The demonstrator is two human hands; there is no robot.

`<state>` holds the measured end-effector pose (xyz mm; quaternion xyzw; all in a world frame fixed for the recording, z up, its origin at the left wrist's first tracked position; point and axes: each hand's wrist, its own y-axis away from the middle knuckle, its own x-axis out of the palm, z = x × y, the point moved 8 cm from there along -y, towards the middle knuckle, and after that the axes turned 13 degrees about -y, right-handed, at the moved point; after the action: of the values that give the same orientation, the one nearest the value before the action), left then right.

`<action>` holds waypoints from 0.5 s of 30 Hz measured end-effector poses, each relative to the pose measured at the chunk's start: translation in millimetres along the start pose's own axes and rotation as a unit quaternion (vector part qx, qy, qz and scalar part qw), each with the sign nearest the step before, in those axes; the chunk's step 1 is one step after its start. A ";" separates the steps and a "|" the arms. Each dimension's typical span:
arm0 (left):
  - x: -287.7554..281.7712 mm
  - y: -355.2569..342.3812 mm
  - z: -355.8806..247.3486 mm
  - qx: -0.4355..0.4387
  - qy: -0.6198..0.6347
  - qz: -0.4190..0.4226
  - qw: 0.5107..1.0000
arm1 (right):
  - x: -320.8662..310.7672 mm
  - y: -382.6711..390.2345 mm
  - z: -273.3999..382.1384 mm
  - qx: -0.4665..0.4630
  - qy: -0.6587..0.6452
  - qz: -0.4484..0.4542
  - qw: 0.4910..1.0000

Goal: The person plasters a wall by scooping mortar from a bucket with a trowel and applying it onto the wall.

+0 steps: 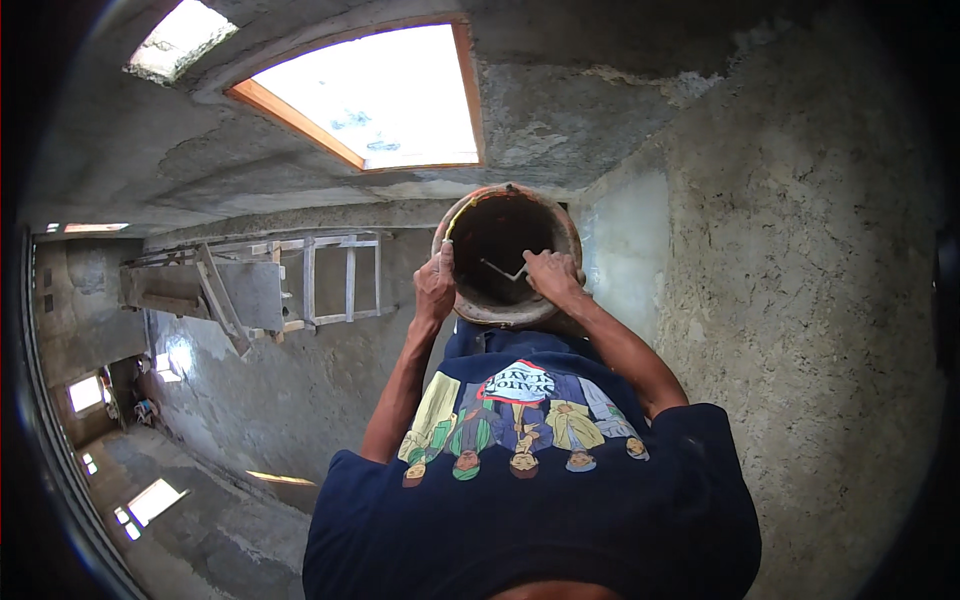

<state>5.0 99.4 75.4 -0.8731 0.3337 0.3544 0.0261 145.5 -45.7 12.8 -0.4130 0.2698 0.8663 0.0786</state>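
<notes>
In front of my body stands a round, mortar-stained bucket (516, 316), its mouth facing up and its inside dark. My left hand (434, 287) is closed on the left side of its rim, thumb over the edge. Over the right part of the opening, my right hand (553, 276) is closed round the end of a hand tool with a thin, bent metal shank (503, 271), which looks like a trowel. The shank reaches into the bucket; its far end and whatever lies at the bottom are lost in shadow.
Rough cement walls surround me, with a plastered wall (780, 300) close on the right. Ahead is a bright window opening with an orange-brown wooden frame (470, 95). A wooden trestle or ladder-like frame (350, 280) and a board (200, 290) stand to the left.
</notes>
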 end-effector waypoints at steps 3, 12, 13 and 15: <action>-0.8 2.9 -3.8 0.003 0.000 -0.001 1.000 | 2.7 -8.3 -6.4 0.033 0.119 -0.094 0.988; -2.5 6.0 -1.8 0.008 0.003 -0.013 1.000 | 38.3 -13.0 -8.3 0.000 0.037 0.052 0.998; -0.8 8.7 4.8 -0.008 0.014 -0.006 1.000 | 36.4 -10.0 -5.9 -0.010 0.041 0.063 0.997; 2.1 8.2 17.9 -0.012 0.016 -0.009 1.000 | 34.3 -7.5 -4.7 -0.032 0.042 0.073 0.996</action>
<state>-9.6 96.9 62.2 -0.8819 0.3218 0.3442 0.0139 129.2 -44.8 -18.7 -0.4305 0.2747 0.8597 -0.0097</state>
